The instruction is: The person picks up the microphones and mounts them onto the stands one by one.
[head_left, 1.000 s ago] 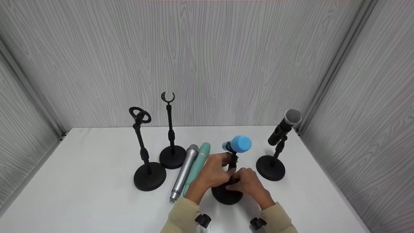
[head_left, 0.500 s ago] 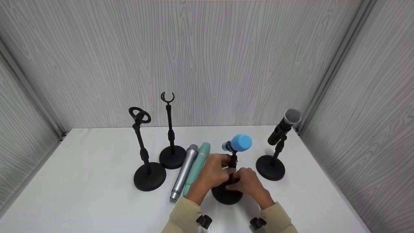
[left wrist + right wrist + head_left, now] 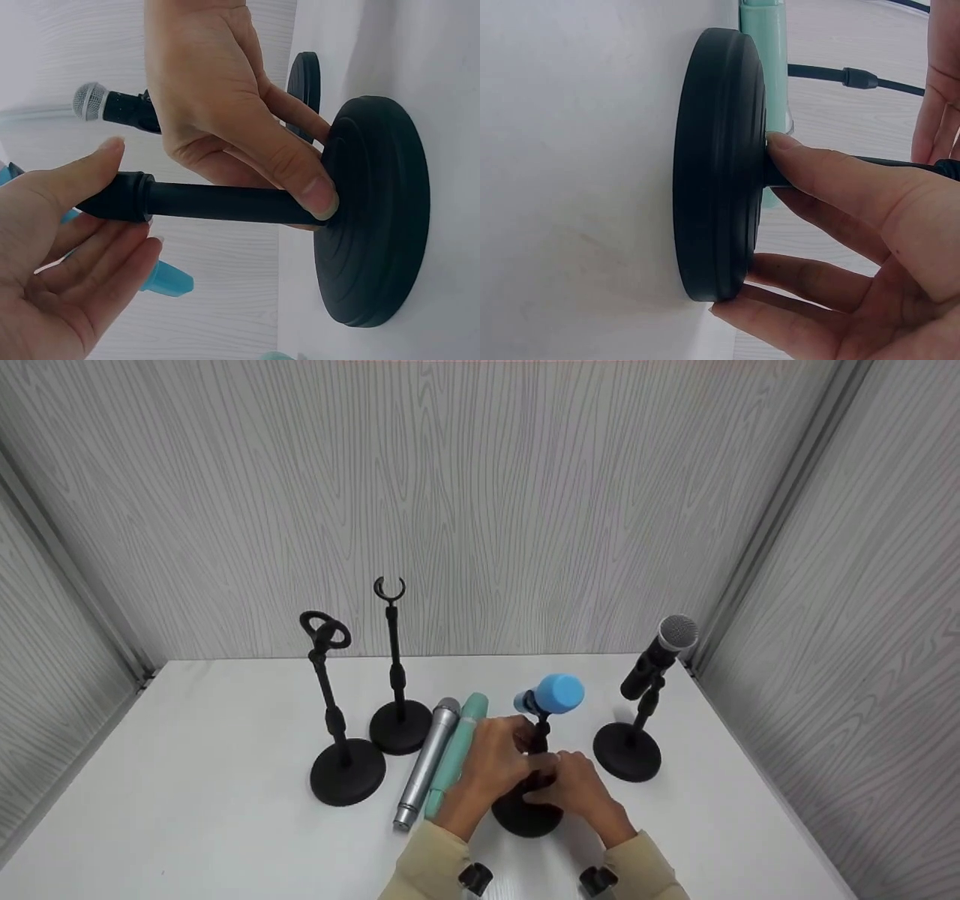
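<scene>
So the mic stand [image 3: 527, 817] being handled is up on its round base [image 3: 517, 810] on the white table [image 3: 225, 817], a bit right of middle and close to the person, with a blue microphone [image 3: 559, 694] sitting tilted in its clip; the left hand [image 3: 491, 757] is up at the collar [image 3: 135, 196], pinching it with the thumb on one side and the fingers on the other; the right hand [image 3: 577, 786] is lower down, thumb and fingers pinching the pole [image 3: 217, 202] right where it meets the base, and in the right wrist view a couple of its other fingers reach the base's edge; the base looks flat on the table; just left of that there's a silver microphone [image 3: 427, 765] and a green microphone [image 3: 456, 750] lying side by side on a slant, the green one nearer the left hand and partly hidden by it; further left are two more black stands, one with a loopy top [image 3: 348, 772] and one behind it with an open C-shaped clip [image 3: 390, 587]; off to the right another black stand [image 3: 628, 751] holds a black microphone [image 3: 660, 656] with a silver mesh head, leaning up and to the right; pale wood-grain walls [image 3: 480, 510] run behind and along both sides; both sleeves [image 3: 427, 862] are beige.
</scene>
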`<state>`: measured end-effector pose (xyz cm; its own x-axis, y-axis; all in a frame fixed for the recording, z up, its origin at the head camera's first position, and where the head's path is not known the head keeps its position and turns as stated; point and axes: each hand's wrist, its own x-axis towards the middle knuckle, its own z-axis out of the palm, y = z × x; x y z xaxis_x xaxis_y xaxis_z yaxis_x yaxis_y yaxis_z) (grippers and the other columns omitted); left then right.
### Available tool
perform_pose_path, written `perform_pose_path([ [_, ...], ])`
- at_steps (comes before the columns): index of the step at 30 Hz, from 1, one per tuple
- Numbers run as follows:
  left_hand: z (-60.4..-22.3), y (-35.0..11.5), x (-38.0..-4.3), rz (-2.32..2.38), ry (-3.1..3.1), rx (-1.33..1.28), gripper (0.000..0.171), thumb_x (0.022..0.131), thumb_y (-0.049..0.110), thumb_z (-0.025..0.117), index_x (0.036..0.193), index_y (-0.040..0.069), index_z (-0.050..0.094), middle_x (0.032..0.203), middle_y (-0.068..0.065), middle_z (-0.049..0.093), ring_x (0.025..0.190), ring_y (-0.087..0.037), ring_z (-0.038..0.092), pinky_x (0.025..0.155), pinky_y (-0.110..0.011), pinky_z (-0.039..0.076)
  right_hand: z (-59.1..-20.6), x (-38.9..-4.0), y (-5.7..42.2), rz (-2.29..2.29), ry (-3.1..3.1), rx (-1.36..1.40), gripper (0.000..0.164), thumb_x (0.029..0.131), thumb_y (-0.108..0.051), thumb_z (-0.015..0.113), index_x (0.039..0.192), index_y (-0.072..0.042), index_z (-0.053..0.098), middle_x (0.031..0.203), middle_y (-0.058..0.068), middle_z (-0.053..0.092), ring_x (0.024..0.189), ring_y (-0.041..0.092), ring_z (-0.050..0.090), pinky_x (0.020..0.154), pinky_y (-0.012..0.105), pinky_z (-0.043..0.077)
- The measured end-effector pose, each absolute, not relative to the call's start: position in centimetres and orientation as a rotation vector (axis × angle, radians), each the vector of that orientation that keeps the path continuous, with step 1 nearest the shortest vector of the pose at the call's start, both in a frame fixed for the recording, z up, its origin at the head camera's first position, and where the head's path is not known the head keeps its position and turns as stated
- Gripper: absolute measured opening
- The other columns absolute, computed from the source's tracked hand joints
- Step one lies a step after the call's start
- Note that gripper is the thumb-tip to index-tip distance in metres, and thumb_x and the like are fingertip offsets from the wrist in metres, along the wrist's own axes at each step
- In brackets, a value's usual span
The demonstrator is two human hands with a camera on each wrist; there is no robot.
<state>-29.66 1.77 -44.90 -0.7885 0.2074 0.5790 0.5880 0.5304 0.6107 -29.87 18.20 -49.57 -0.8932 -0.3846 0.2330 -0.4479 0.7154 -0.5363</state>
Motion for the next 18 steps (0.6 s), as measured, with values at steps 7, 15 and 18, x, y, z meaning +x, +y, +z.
perform_pose_path([
  [7,-44.87,1.95,-29.45,-1.237,-2.255,-0.643,0.023,0.073,0.029,0.080,0.084,0.011,0.071,0.074,0.001,0.073,0.066,-0.006,0.068,0.060,-0.019,0.054,-49.45,-29.93,18.16,0.892,-2.838,0.650,0.027,0.066,-0.023,0.086,0.080,-0.012,0.065,0.064,0.001,0.062,0.060,0.008,0.046,0.053,0.022,0.037],
  [15,-44.92,1.91,-29.43,-1.215,-2.256,-0.651,0.017,0.075,0.023,0.079,0.080,0.009,0.071,0.071,0.000,0.072,0.063,-0.009,0.068,0.058,-0.015,0.052,-49.39,-29.80,18.02,0.927,-2.895,0.655,0.018,0.071,-0.021,0.083,0.074,-0.006,0.074,0.059,0.000,0.068,0.053,0.005,0.047,0.046,0.020,0.038],
  [18,-44.71,1.82,-29.35,-1.259,-2.276,-0.676,0.014,0.076,0.018,0.078,0.082,0.008,0.073,0.074,-0.001,0.073,0.066,-0.008,0.068,0.061,-0.018,0.054,-49.38,-29.80,18.01,0.933,-2.908,0.642,0.017,0.071,-0.020,0.083,0.076,-0.006,0.075,0.061,0.000,0.069,0.053,0.005,0.047,0.047,0.020,0.039],
])
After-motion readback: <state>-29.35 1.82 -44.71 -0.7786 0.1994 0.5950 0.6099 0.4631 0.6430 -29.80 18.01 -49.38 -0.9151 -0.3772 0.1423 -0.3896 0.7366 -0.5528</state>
